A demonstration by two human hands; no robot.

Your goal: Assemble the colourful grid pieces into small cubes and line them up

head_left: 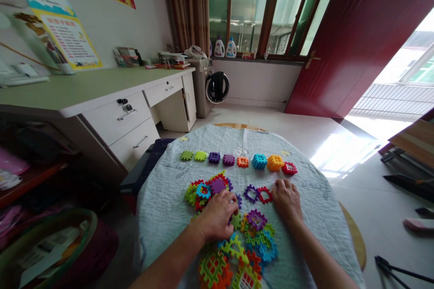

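My left hand [219,216] reaches over a loose heap of toothed plastic building pieces, its fingers bent and slightly apart; no held piece shows. A flat purple square piece [217,185] and a blue frame piece [203,191] lie just beyond it. Below my right hand's side of the heap is a purple ring piece [257,220]. My right hand [287,199] rests on the cloth with loosely bent fingers, close beside a red ring piece [265,195]. A dark purple ring piece [251,193] lies against the red one. What is under both palms is hidden.
Along the far side runs a row of small stacks, from a green piece [186,156] to orange-yellow [275,162] and red stacks [289,168]. A pale blue cloth [162,207] covers the round table. At left are a desk [101,83] and a basket [101,239].
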